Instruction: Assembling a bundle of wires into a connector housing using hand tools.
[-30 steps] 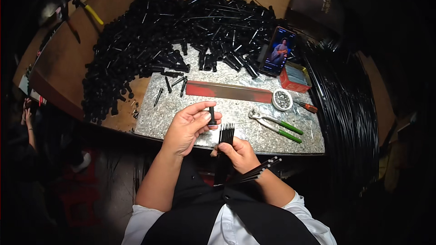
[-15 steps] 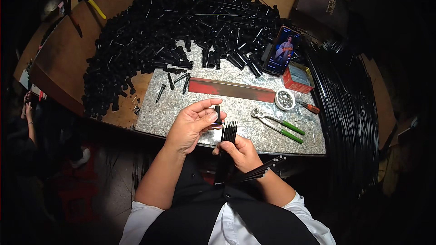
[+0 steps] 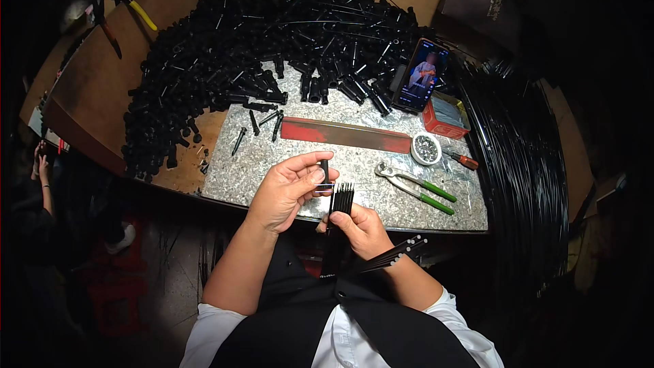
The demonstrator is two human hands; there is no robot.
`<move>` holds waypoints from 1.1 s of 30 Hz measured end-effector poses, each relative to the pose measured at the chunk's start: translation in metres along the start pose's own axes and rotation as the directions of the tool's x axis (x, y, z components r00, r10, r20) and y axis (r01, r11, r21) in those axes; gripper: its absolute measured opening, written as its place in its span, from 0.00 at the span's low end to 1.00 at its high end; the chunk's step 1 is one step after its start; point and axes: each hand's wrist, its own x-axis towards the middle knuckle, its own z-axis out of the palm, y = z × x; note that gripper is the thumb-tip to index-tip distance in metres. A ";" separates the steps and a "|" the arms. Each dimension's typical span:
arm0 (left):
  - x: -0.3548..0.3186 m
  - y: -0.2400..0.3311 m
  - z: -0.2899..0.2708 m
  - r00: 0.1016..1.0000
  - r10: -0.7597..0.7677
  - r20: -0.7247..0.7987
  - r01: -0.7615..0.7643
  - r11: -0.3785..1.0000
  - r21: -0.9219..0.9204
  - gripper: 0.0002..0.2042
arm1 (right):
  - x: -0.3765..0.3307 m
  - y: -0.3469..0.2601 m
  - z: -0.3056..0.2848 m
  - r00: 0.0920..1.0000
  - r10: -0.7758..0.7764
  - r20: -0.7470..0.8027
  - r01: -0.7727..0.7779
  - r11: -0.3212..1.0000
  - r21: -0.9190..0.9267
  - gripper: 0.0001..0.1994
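Observation:
My left hand pinches a short black tubular piece upright between thumb and fingers, over the near edge of the speckled stone slab. Close to its right, my right hand is closed around a bundle of thin black rods or cables. Thin pale tips stick up at the bundle's top, right beside the black piece. Whether piece and tips touch, I cannot tell. More black rods with light round ends stick out over my right forearm.
Behind lies a big heap of black tubular parts. On the slab are a red-and-dark bar, green-handled pincers, a white cup of small metal bits and a screwdriver. A propped phone and long black rods are at right.
Both hands keep their grips and almost the same places; the black piece has shifted only very slightly. The whole view has moved a few pixels, and the phone's picture differs.

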 end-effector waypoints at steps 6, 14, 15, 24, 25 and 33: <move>0.000 -0.002 0.000 1.000 -0.015 0.019 0.015 1.000 0.026 0.17 | -0.001 -0.002 -0.001 1.000 0.004 0.011 -0.004 1.000 0.002 0.12; -0.002 0.000 0.001 0.996 -0.051 0.075 0.052 0.998 -0.024 0.16 | 0.000 0.000 0.000 1.000 0.006 0.013 -0.006 1.000 -0.013 0.12; -0.001 -0.001 0.000 0.996 -0.051 0.076 0.053 0.998 -0.024 0.16 | 0.000 0.000 0.000 1.000 -0.010 0.002 0.010 0.999 -0.031 0.12; -0.007 -0.013 -0.013 0.995 -0.029 0.091 0.036 0.996 -0.079 0.11 | 0.000 -0.003 0.000 0.999 -0.043 0.010 0.043 0.997 -0.067 0.12; -0.008 -0.012 -0.014 0.994 -0.023 0.103 0.027 0.999 -0.039 0.11 | 0.000 -0.002 -0.002 1.000 -0.003 0.015 0.004 0.998 -0.060 0.12; -0.021 -0.010 0.004 0.999 0.025 0.035 -0.030 0.989 0.147 0.16 | 0.002 -0.003 -0.006 0.998 0.006 0.060 0.000 0.996 -0.091 0.11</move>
